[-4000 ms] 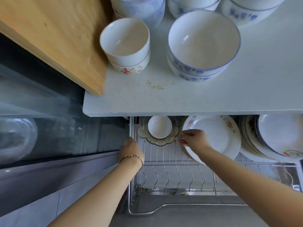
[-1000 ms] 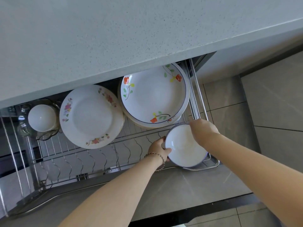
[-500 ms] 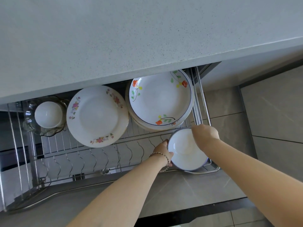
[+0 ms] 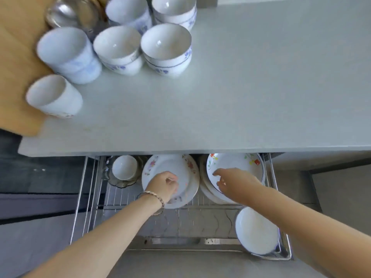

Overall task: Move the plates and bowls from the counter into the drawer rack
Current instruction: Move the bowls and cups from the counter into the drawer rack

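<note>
Both hands are empty and sit inside the open drawer rack (image 4: 176, 240), below the front edge of the table (image 4: 251, 101).

Left hand (image 4: 163, 186): fingers loosely curled, gripping nothing, over the floral plates (image 4: 166, 164). Contact with the plate face cannot be confirmed.

Right hand (image 4: 235, 182): fingers relaxed and spread, holding nothing, over the deep plates (image 4: 234, 163) with orange flowers.

Rack contents: both plate stacks appear to lean tilted at the rear, faces outward. This is judged to let the wire prongs carry them on edge. A white bowl (image 4: 255, 231) lies tilted in the front right corner, where the corner rails would stop it sliding. A small bowl (image 4: 124, 167) sits nested in a glass dish (image 4: 120, 182) at the rear left, which saves a slot.

Outstanding items: the blue-patterned bowls (image 4: 166, 47) stand in stacks at the rear left of the table, beside a wooden cutting board (image 4: 16, 67). Motion blur obscures their detail. None is yet in the rack, so the task is judged part done.

Assessment: with both hands free, the likely next step is a reach up to those stacks. A stacked pair wants support from beneath. The table edge overhangs the rear of the rack, so a bowl could strike it on the way down.
</note>
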A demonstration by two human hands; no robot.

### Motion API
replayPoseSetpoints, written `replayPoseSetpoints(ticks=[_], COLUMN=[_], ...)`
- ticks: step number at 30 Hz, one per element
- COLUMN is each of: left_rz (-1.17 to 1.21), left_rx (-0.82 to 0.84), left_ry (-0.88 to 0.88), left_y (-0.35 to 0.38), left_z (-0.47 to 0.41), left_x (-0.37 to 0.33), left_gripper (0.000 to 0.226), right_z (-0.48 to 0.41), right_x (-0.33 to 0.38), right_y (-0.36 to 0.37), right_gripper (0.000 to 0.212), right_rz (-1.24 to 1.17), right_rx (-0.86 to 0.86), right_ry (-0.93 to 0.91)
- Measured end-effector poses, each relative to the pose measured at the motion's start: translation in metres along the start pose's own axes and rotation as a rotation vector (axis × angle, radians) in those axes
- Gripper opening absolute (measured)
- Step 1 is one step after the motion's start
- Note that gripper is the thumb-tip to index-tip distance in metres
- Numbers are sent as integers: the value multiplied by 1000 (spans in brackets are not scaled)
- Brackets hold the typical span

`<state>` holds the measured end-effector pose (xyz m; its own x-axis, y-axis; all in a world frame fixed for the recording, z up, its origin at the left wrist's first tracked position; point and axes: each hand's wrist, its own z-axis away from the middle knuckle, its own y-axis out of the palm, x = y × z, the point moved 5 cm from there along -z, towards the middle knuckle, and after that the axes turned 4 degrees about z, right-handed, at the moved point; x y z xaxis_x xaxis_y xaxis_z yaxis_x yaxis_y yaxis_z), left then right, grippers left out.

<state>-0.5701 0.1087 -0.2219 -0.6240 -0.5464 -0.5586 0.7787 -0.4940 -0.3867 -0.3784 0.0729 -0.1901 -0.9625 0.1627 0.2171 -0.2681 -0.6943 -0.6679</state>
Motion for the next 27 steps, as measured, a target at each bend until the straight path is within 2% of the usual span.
replayPoseSetpoints(ticks=[4,9,14,17,19,23,25,27], left_rz=[48,3,71,71,81,112,241,438], left_rx=[-234,-408,-410,-377,-350,-275,-256,-220], left_ry=[10,12,-45,-42,-26,-3,15,24], left_y=[-129,-256,-318,-339,-347,-348,-344,-340], left_z=[-6,-24,-45,-59,-66,-74,-72,-64], left_x=[-15,-2,34,50,58,67,62,49], left_gripper=[19,21,28,22,24,23,26,26], right_z=[-14,-63,-123,-156,-172,-182,-175,-163], right_x=[80,187,299,346,364,374,368,353], right_y=[-77,-133,-143,-140,-135,-129,-125,-117], right_gripper=[36,39,53,64,56,21,9,11], right_rz=[-106,-372,-769,-954,-1065,-1251,-1285,-1273], right_rx=[-124,-229,-94,12,49,2,-31,-46], right_ry=[-61,-103,-65,16,30,42,69,90])
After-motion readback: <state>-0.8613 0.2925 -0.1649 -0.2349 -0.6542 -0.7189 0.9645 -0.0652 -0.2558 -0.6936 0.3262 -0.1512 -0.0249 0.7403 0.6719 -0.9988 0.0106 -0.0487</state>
